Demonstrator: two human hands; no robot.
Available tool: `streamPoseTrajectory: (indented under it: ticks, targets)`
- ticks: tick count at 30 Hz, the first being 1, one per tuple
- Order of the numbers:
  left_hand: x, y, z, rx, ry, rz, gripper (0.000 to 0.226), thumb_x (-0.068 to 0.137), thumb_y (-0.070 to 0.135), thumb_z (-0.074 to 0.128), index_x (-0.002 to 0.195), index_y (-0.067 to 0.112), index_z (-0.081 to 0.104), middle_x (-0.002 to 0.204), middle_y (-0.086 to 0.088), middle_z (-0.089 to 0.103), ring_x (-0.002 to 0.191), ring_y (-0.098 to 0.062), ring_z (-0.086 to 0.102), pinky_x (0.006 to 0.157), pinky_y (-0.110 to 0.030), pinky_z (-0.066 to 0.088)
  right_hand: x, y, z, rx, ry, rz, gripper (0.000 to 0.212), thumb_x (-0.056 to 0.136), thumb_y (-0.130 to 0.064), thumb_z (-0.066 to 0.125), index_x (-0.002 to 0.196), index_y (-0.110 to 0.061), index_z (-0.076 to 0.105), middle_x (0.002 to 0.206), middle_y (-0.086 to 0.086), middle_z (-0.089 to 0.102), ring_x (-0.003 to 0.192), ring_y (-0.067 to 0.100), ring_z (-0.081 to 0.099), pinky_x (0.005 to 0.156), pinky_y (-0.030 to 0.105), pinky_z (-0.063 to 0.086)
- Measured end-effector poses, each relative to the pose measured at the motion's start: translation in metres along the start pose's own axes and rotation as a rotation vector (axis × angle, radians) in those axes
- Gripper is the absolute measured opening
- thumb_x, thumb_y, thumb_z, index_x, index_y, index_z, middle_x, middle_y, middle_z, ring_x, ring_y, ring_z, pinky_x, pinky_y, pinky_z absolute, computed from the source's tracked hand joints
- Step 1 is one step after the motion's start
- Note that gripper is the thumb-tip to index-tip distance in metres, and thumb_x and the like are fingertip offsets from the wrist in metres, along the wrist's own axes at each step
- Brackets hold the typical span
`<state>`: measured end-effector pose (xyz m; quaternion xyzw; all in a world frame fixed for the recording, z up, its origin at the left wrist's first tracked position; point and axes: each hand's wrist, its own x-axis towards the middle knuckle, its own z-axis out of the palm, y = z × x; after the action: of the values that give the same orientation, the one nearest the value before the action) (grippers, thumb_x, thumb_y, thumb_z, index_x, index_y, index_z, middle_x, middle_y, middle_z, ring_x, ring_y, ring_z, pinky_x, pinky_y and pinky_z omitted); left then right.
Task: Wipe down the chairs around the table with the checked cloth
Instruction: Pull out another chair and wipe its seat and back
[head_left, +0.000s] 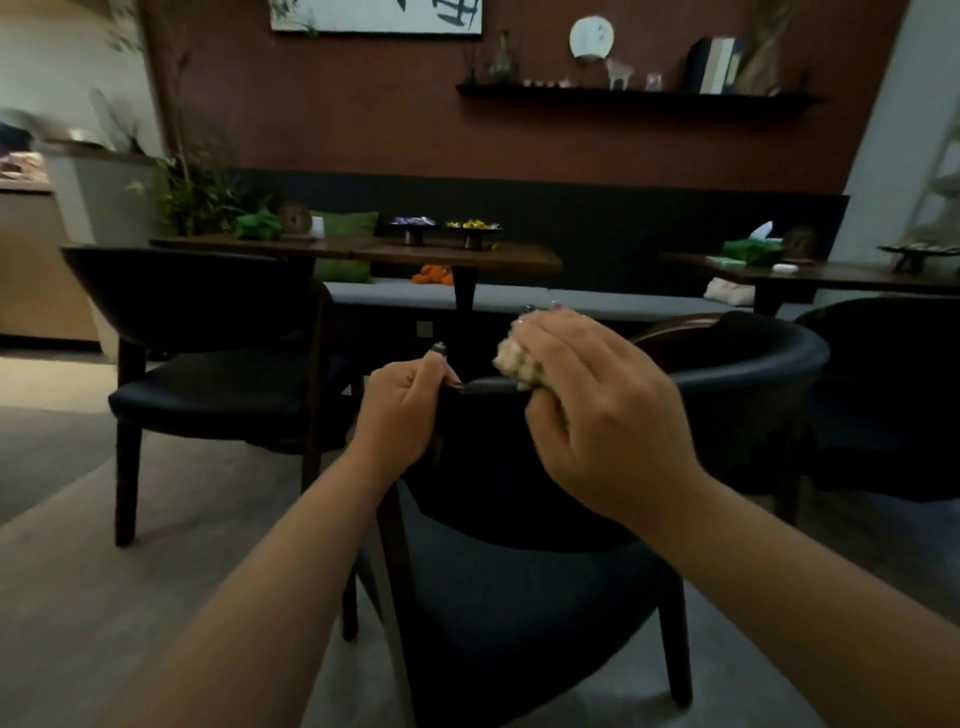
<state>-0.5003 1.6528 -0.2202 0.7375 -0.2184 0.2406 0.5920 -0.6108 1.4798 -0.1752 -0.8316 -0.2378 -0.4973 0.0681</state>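
Note:
A dark chair (519, 587) with a curved padded backrest stands right in front of me. My left hand (400, 410) grips the left end of the backrest's top edge. My right hand (597, 410) lies over the top edge just to the right of the left hand, and holds the bunched pale checked cloth (514, 361) against the rim. Most of the cloth is hidden under the fingers.
A second dark chair (208, 332) stands to the left, a third (893, 395) at the right edge. Behind them are a wooden table (363, 252) with small dishes, a grey bench (519, 299) along the wall, and another table (831, 273) at the right.

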Motion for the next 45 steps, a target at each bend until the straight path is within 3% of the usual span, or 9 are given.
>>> streamPoseTrajectory:
  ticks: [6,14,20,24,28,34,37,40,45]
  targets:
    - [0.004,-0.007,0.000,0.009,-0.002,0.080,0.052,0.079,0.050,0.042,0.062,0.007,0.067,0.066,-0.023,0.063,0.066,-0.043,0.057,0.064,-0.052,0.048,-0.003,0.003,0.018,-0.202,0.138,-0.181,0.033,0.099,-0.027,0.050,0.114,-0.003,0.066,0.117,0.016,0.066,0.114,0.029,0.060,0.099,0.041,0.047]
    - [0.019,0.001,-0.021,-0.051,-0.247,-0.043,0.048,0.067,0.054,0.059,0.053,0.009,0.064,0.056,-0.012,0.051,0.055,-0.022,0.044,0.058,-0.036,0.034,-0.009,0.008,0.034,-0.451,0.142,-0.607,0.031,0.098,-0.010,0.053,0.127,0.000,0.058,0.133,0.020,0.055,0.130,0.037,0.044,0.111,0.047,0.034]
    - [0.028,0.001,-0.026,0.165,-0.403,-0.120,0.074,0.075,0.064,0.043,0.077,-0.006,0.067,0.073,-0.019,0.066,0.069,-0.036,0.060,0.074,-0.043,0.047,-0.028,0.010,0.038,-0.442,-0.150,-0.920,0.034,0.101,-0.008,0.037,0.131,0.001,0.053,0.135,0.019,0.054,0.131,0.035,0.044,0.112,0.046,0.030]
    - [0.031,-0.001,-0.030,0.211,-0.470,-0.139,0.052,0.082,0.058,0.038,0.066,0.017,0.066,0.079,-0.020,0.064,0.076,-0.028,0.058,0.083,-0.048,0.045,-0.019,0.006,0.042,-0.474,-0.073,-0.733,0.038,0.103,-0.007,0.036,0.139,0.003,0.039,0.144,0.025,0.041,0.138,0.038,0.031,0.114,0.048,0.027]
    - [0.034,-0.012,-0.034,-0.010,-0.401,-0.334,0.042,0.097,0.043,0.048,0.089,0.008,0.069,0.079,-0.008,0.067,0.077,-0.021,0.065,0.071,-0.029,0.053,-0.020,-0.012,0.059,-0.565,0.035,-0.551,0.034,0.102,-0.005,0.040,0.132,0.007,0.048,0.135,0.029,0.048,0.132,0.043,0.038,0.111,0.050,0.032]
    - [0.030,-0.035,-0.050,-0.310,-0.330,-0.534,0.069,0.100,0.050,0.029,0.116,-0.007,0.064,0.095,-0.016,0.067,0.080,-0.022,0.064,0.078,-0.030,0.050,-0.025,-0.047,0.099,-0.801,-0.144,-0.502,0.038,0.099,-0.003,0.032,0.131,0.014,0.044,0.131,0.035,0.049,0.128,0.047,0.042,0.111,0.051,0.032]
    - [0.030,-0.037,-0.052,-0.322,-0.347,-0.506,0.069,0.101,0.049,0.025,0.100,-0.003,0.072,0.083,-0.009,0.070,0.082,-0.020,0.062,0.095,-0.038,0.041,-0.013,-0.068,0.118,-0.884,-0.251,-0.430,0.043,0.097,-0.005,0.035,0.133,0.019,0.035,0.135,0.040,0.040,0.129,0.052,0.036,0.111,0.055,0.023]
    - [0.029,-0.037,-0.052,-0.354,-0.337,-0.469,0.066,0.102,0.044,0.024,0.076,0.008,0.073,0.069,-0.003,0.069,0.071,-0.015,0.063,0.084,-0.032,0.044,-0.010,-0.078,0.127,-0.893,-0.383,-0.436,0.051,0.098,-0.010,0.037,0.135,0.024,0.023,0.140,0.044,0.027,0.133,0.056,0.025,0.109,0.061,0.009]
    - [0.020,-0.034,-0.050,-0.452,-0.374,-0.476,0.063,0.103,0.042,0.021,0.083,0.003,0.067,0.063,-0.006,0.067,0.057,-0.015,0.062,0.058,-0.020,0.050,-0.030,-0.080,0.119,-0.920,-0.561,-0.535,0.056,0.099,-0.021,0.043,0.134,0.021,0.031,0.137,0.045,0.030,0.129,0.062,0.023,0.100,0.069,-0.004]
